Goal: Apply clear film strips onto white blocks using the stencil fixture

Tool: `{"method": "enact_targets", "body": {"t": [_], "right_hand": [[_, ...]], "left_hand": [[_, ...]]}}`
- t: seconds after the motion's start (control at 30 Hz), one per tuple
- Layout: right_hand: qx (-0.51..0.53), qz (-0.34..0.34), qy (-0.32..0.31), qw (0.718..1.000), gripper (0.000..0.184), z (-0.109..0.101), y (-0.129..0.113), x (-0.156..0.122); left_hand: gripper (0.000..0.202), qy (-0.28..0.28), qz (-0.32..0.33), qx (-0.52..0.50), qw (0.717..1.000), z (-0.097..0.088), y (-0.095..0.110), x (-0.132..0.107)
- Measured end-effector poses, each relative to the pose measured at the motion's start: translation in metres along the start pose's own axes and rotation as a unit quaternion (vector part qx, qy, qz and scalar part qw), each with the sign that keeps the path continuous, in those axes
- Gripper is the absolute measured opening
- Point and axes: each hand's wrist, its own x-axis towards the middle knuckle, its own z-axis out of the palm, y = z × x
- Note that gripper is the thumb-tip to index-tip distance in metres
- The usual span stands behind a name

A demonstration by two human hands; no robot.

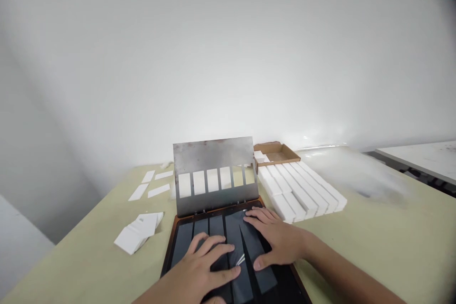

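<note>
A shallow black tray (298,293) with an orange-brown edge lies before me, holding several dark glossy strips set side by side. My left hand (204,263) is open, its fingers spread over the middle strips, the thumb tip near a small bright glare. Fingers apart, my right hand (276,236) rests on the rightmost dark strip (266,284); fingertips touch its far end and the thumb its face. That strip sits slanted, with a wedge-shaped gap beside its neighbour. Behind the tray a metal plate (213,154) with rectangular cut-outs stands raised at the hinged edge.
White foam bars (299,187) lie in rows to the right, beside an open cardboard box (281,154) holding white pieces. On the left are a stack of white cards (137,233) and several loose white cards (158,191). Clear plastic film (356,175) covers the table's far right.
</note>
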Motion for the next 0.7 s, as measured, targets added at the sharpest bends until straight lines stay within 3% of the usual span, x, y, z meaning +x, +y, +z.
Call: {"method": "enact_targets", "body": {"t": [0.47,0.57,0.7], "right_hand": [[-0.054,-0.034,0.079,0.995,0.110,0.009,0.001,-0.003],[-0.077,-0.042,0.113,0.990,0.100,0.011,0.000,-0.001],[-0.093,-0.039,0.132,0.986,0.074,0.009,-0.003,0.001]], "left_hand": [[0.074,0.025,0.026,0.037,0.999,-0.002,0.009,0.001],[0.068,0.043,-0.003,0.037,0.998,0.005,0.005,0.001],[0.065,0.010,-0.030,0.018,0.999,0.010,-0.001,0.000]]}}
